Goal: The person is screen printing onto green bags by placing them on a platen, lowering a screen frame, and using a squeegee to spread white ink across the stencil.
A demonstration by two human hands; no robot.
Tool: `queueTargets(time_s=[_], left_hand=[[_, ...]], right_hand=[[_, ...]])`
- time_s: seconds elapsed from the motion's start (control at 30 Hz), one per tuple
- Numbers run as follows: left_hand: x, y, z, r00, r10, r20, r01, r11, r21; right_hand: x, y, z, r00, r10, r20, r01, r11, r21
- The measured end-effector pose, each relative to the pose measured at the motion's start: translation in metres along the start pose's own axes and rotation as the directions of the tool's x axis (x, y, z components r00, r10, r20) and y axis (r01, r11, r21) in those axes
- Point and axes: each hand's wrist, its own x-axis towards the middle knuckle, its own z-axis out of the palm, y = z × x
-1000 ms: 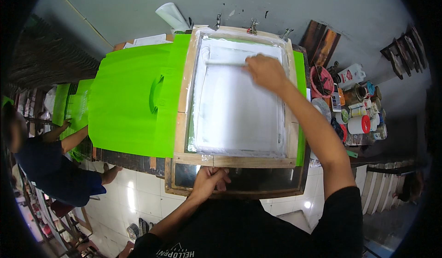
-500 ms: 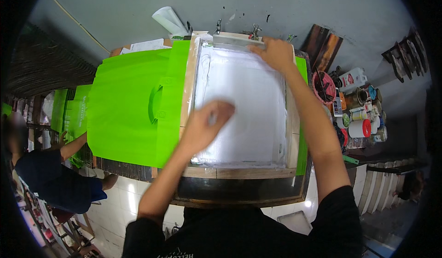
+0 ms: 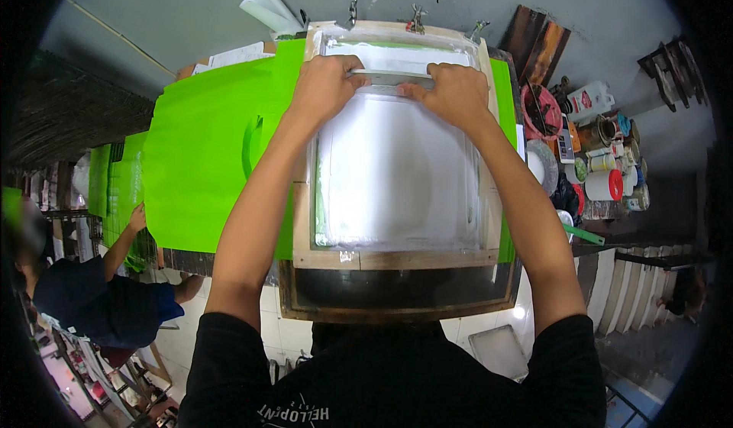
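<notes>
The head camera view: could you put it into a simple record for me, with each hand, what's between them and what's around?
Left hand: gripping one end of a pale flat bar
Right hand: gripping the bar's other end
Bar: crosswise, toward the far side of a wooden frame
Inside frame: white-coated panel
Left of frame: bright green sheet
Right of frame: pink basket, white tub with red rim
Far left: another person's hand, near green material
</notes>
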Motion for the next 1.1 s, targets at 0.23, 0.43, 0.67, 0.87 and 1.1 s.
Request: queueTargets(time_s=[0.23,0.43,0.67,0.87,1.1], left_hand=[[-0.071,0.024,-0.009,0.999,0.002,0.041,-0.001,1.000,-0.024],[-0.151,0.047,-0.015,0.999,0.019,0.036,-0.018,0.999,-0.042],[-0.229,0.069,-0.021,0.998,0.046,0.043,-0.043,0.997,-0.063],[-0.266,0.054,-0.007,0.994,0.063,-0.093,-0.083,0.970,-0.230],[-0.301,0.003,0.005,0.933,0.197,-0.301,-0.159,0.976,0.146]], right_hand=[[-0.068,-0.021,-0.011,0.999,-0.026,0.042,0.024,0.998,0.059],[-0.146,-0.042,-0.014,0.997,-0.062,0.033,0.058,0.992,0.109],[-0.222,-0.066,-0.016,0.994,-0.106,-0.004,0.106,0.986,0.129],[-0.247,-0.068,-0.010,0.981,-0.161,-0.107,0.171,0.981,0.095],[-0.246,-0.058,-0.017,0.915,-0.202,-0.349,0.285,0.936,0.206]])
